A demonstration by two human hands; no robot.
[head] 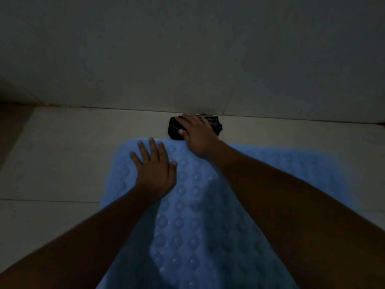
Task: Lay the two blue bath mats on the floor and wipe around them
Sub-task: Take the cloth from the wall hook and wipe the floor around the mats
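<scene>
Evidently wiping: left hand (153, 170) flat, fingers spread, steadies the laid blue mat (208, 205); right hand (198, 133), fingers extended, presses a black cloth (215, 123) beyond its far edge; next, sweep along it.

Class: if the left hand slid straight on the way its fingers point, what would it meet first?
The left hand would cross bare floor, then probably meet the wall; the black cloth lies just right.

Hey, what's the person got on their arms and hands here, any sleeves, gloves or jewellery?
Nothing worn shows. The left hand and right hand are ungloved, and both forearms are uncovered, no sleeve in view. No watch, bracelet or ring shows, though the light is dim.
</scene>
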